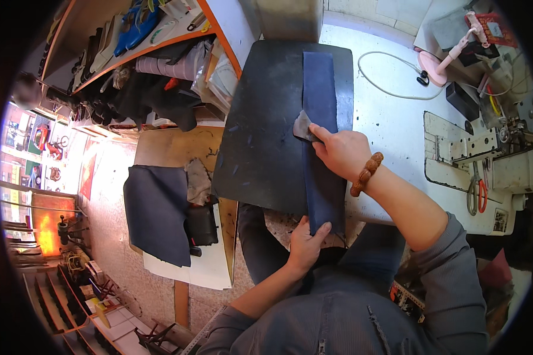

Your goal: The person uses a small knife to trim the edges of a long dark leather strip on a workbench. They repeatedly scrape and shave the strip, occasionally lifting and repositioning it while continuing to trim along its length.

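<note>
A long dark blue strip of leather-like material (318, 83) lies lengthwise along the right side of a black cutting mat (260, 124). Its near end hangs past the mat's edge, pinched between the thumb and fingers of my left hand (305, 247). In my right hand (344, 154) is a flat, wide-bladed knife (302, 126), its grey blade resting over the strip's left edge. My right fingers are closed round the handle, most of which they hide. Small dark shavings are scattered on the mat.
Right of the mat, a white table (385, 100) carries a sewing machine (465, 145), red-handled scissors (478, 189) and a pink stand (435, 68). At left, a larger dark blue sheet (154, 207) lies on a lower surface. Crowded shelves (142, 56) rise behind it.
</note>
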Demonstrator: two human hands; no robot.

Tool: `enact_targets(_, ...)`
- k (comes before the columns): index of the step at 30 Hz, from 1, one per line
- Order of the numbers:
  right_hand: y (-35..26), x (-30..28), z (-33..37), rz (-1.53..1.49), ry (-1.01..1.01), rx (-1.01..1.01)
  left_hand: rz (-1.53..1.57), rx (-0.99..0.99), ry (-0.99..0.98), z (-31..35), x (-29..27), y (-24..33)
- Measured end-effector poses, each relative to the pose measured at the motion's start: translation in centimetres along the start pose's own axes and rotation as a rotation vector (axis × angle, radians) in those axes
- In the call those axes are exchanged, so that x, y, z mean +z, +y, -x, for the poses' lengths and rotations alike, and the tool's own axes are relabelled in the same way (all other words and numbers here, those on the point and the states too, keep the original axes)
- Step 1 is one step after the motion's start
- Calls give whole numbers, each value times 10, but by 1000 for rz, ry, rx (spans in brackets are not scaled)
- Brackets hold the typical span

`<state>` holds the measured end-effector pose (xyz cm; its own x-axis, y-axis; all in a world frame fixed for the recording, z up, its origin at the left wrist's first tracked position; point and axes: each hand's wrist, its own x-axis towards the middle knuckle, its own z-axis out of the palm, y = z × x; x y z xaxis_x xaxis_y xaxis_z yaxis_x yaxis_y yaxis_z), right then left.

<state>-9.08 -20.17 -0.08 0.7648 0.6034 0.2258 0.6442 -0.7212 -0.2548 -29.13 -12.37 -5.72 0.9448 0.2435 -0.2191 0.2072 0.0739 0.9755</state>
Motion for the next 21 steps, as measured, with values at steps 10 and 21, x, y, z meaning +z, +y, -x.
enact_targets(10, -38, -27, 132, -112, -44, -68, 575, -277, -63, -2, 3, -5)
enact_targets(21, -31, -28, 123, -105, -119, -67, 526, -182, 25, -3, 10, -12)
